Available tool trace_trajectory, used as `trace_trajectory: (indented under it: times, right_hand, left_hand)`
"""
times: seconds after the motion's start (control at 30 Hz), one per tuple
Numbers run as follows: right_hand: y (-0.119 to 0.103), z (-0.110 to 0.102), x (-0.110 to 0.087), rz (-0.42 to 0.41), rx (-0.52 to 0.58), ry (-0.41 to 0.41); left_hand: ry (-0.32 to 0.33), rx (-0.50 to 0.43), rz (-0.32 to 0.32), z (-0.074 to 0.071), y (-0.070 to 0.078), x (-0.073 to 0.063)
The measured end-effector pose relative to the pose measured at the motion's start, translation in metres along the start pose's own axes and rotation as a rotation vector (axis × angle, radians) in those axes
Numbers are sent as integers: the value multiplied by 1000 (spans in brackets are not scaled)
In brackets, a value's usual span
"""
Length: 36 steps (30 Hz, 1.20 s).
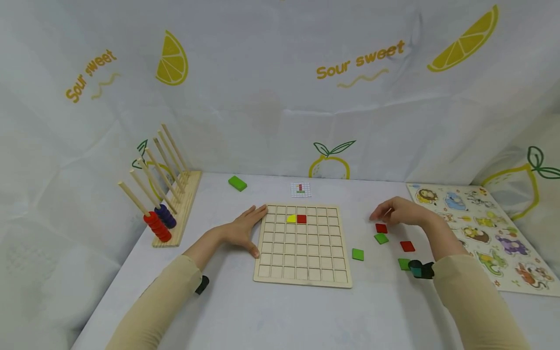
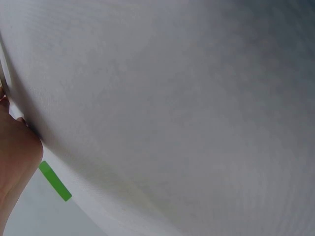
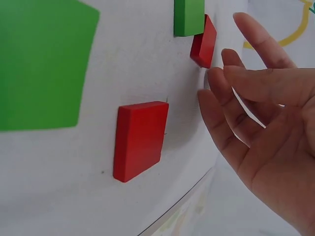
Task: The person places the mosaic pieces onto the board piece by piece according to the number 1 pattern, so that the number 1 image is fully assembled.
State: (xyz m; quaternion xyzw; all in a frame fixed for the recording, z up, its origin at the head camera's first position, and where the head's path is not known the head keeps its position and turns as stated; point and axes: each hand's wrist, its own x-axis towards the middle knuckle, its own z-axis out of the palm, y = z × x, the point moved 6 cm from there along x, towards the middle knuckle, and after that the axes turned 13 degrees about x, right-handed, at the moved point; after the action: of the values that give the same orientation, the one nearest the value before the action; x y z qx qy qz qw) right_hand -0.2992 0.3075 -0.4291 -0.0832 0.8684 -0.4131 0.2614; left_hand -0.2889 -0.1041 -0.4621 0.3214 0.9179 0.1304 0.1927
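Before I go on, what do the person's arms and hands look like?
The left sleeve and right sleeve are plain beige, ending short of the wrist. The left hand and right hand wear no gloves. A small black device shows by each wrist: the left device looks all black, the right device has a teal patch.

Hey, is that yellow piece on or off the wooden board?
On: the yellow piece lies within the grid of the wooden board, beside a red square.
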Motion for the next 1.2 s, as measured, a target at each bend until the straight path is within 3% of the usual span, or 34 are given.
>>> trace_trajectory:
  times: [0.33,0.97,1.2]
  right_hand:
    - [5,6,0,25,-45,-13]
    - [3,8,1,-3,-92,-26]
    - [4,4,2,33,-158,53]
  left_hand:
    - [-5,3,7,0,0,0]
    - [-4,12,1,2,-3,3]
    - [-6,8,-10,2,-3,2]
